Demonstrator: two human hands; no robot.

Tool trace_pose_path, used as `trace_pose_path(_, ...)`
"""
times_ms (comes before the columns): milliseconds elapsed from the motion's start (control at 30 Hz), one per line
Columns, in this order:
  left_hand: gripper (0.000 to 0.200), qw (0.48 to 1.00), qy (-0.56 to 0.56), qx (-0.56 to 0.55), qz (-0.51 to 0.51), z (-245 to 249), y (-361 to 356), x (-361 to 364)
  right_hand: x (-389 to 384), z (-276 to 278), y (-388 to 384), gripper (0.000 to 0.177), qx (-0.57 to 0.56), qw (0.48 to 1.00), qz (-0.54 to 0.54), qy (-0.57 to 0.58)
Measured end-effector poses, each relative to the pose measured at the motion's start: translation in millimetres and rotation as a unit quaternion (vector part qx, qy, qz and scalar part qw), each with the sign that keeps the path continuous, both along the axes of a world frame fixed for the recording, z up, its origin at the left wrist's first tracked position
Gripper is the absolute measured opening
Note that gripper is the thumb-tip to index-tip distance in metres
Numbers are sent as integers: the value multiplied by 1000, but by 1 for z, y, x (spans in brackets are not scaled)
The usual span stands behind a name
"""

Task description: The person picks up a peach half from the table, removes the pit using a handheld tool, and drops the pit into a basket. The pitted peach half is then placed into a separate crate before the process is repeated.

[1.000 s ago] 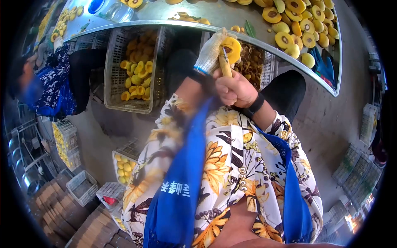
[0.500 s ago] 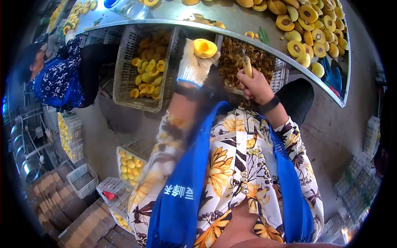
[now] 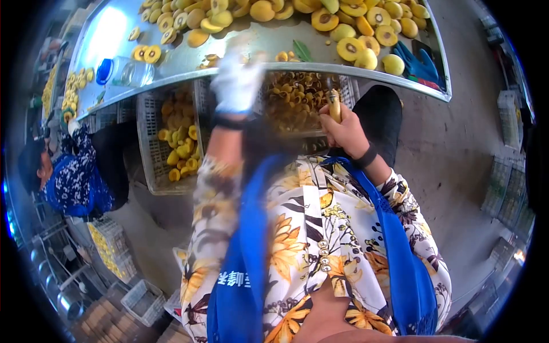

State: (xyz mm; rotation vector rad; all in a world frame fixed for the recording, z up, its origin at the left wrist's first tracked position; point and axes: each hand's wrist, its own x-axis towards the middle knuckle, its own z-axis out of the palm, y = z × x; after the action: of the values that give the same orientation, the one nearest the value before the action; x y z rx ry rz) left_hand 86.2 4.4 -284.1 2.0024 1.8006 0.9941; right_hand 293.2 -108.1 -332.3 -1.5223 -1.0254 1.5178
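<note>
My left hand (image 3: 237, 86), in a white knitted glove with a blue cuff edge, is smeared by motion above the metal table's front edge. I cannot make out its fingers or anything in them. My bare right hand (image 3: 346, 130) is closed round the pale handle of a small hand tool (image 3: 334, 107), held upright with its dark metal tip up. Behind it, below the table edge, a crate holds brown-yellow fruit scraps (image 3: 297, 94). Halved yellow peaches (image 3: 324, 20) lie heaped on the table, several with their stones showing.
A crate (image 3: 150, 166) of yellow peach halves stands at left under the table edge. On the metal table (image 3: 189, 63) lie a clear bottle (image 3: 134, 73) with a blue cap, a green leaf (image 3: 301, 50) and blue gloves (image 3: 420, 63). A co-worker (image 3: 80, 166) sits at far left.
My left hand has moved forward from above the crates to the table edge, and the peach half it held is no longer visible there. My right hand keeps hold of the tool.
</note>
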Motion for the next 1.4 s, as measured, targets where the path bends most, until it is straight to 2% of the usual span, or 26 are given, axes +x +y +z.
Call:
trace_pose_path(33,47,985,57,88,-141,-19,23,30,6,9,-1,18,-11,1000,-16,1)
trace_pose_path(100,48,951,191,17,-244,-23,49,105,20,16,-9,18,-1,998,-59,18)
trace_pose_path(200,49,870,302,-103,-376,-32,77,134,1,37,-18,17,11,994,-109,18)
trace_pose_path(233,53,863,287,-102,-403,-33,81,137,2,41,-20,17,18,992,-124,14)
trace_pose_path(367,47,887,291,-114,-341,-26,76,142,12,29,-21,16,43,987,-157,-15)
trace_pose_path(467,43,914,240,-91,-314,-49,80,143,20,16,-7,15,75,984,-153,-55)
trace_pose_path(500,52,920,225,-85,-309,-53,82,141,20,13,-3,15,87,982,-151,-67)
trace_pose_path(533,51,921,232,-112,-292,-56,82,137,20,11,3,15,101,981,-148,-78)
trace_pose_path(567,51,921,239,-137,-274,-50,83,132,21,10,8,19,102,982,-146,-71)
trace_pose_path(667,55,934,247,-160,-200,-45,86,114,24,-2,26,32,117,972,-132,-157)
trace_pose_path(733,59,967,116,-98,-203,-41,76,92,23,2,38,39,125,966,-127,-187)
trace_pose_path(800,62,962,-81,-165,-202,-10,44,74,15,11,45,42,157,963,-133,-172)
trace_pose_path(833,60,955,-137,-188,-185,3,27,69,13,5,50,52,255,942,-117,-186)
trace_pose_path(867,50,894,-322,-222,-219,2,12,62,8,4,51,51,260,948,-112,-143)
trace_pose_path(933,41,839,-441,-240,-208,-3,-10,56,-5,6,52,48,256,960,-96,-63)
trace_pose_path(1000,33,800,-553,-200,-118,-7,-29,56,-22,10,51,44,221,972,-82,5)
trace_pose_path(1033,32,940,-309,-21,-144,-25,-31,46,-31,11,49,42,195,977,-77,35)
trace_pose_path(1067,32,975,-28,157,-156,-47,-31,36,-34,7,49,40,203,977,-65,-11)
trace_pose_path(1100,34,965,-221,36,-136,-45,-33,40,-36,3,48,38,210,974,-54,-58)
trace_pose_path(1133,37,901,-424,-48,-79,-43,-35,44,-39,0,48,36,217,970,-44,-104)
trace_pose_path(1167,37,776,-610,-156,-39,-38,-35,44,-41,-1,42,35,248,952,-40,-178)
trace_pose_path(1200,38,601,-758,-254,2,-28,-37,46,-43,7,37,34,278,926,-36,-251)
trace_pose_path(1233,36,655,-726,-210,-1,-30,-41,47,-42,22,30,34,250,936,-9,-247)
trace_pose_path(1300,35,817,-562,-120,-50,-39,-41,43,-41,26,21,33,180,954,33,-238)
trace_pose_path(1367,33,714,-675,-179,-49,-33,-41,39,-40,26,17,32,152,956,66,-243)
trace_pose_path(1400,34,719,-670,-174,-54,-31,-42,44,-37,24,16,31,162,954,65,-242)
